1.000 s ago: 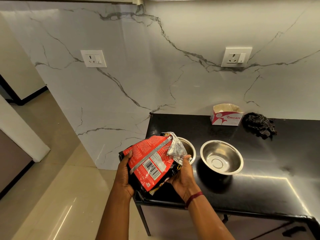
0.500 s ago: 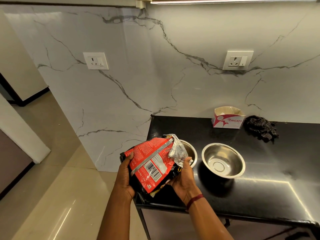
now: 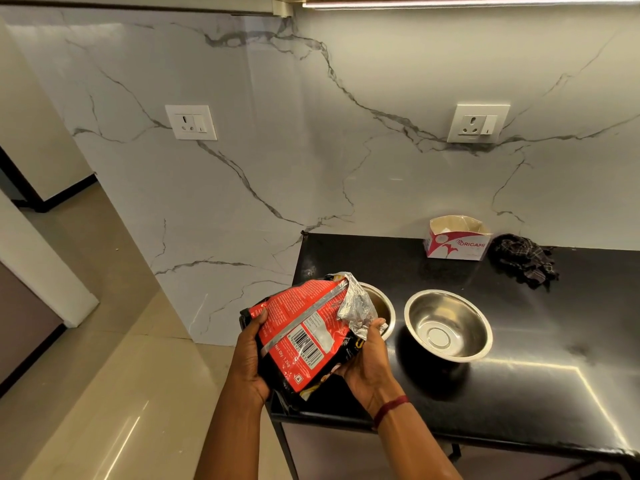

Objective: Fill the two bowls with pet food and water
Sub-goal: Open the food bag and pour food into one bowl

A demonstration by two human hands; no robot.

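Barely shifted since the earlier frames: same two-handed hold on the pet food bag, same tilt, silver mouth perhaps dipped a touch lower over the left bowl. Left hand wrapped around the bag's near-left edge, thumb on the red face, fingers hidden behind. Right hand cupped under the bag's right side, fingertips pinching the crumpled foil lip near the opening. Bag angled up and to the right, barcode panel facing up, hanging above the counter's near-left corner.

Both steel bowls side by side on the black counter, close together but not touching. Left bowl mostly covered by the bag, only its right rim and part of the inner wall showing; contents cannot be told. Right bowl fully visible, bare and shiny inside.

Far along the marble wall: an open cardboard box marked ORIGAMI, and just right of it a crumpled dark checked cloth, both well apart from the bowls.

Counter's left edge just left of the left bowl, near edge right under the wrists. Wide bare black surface to the right and near side of the right bowl. Open beige floor to the left of the counter.
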